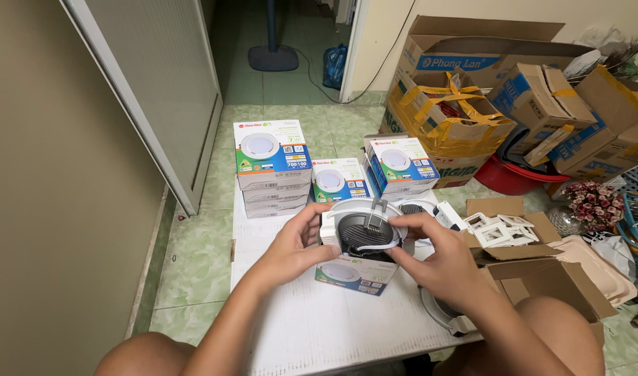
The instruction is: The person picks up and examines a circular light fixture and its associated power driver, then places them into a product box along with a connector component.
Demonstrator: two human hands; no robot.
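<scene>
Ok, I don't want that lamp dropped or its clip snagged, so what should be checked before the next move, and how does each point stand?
1. Lamp held on both sides: ok, left hand on its left edge, right hand on its right.
2. Spring clip free of fingers: ok, it stands up at the top, untouched.
3. Lamp back facing up: ok, dark ribbed back shows.
4. Open box below the lamp: ok, it lies on the board under the hands.
5. Wire seated: cannot tell, partly hidden.
6. Room on the board: ok, bare near the front.
</scene>
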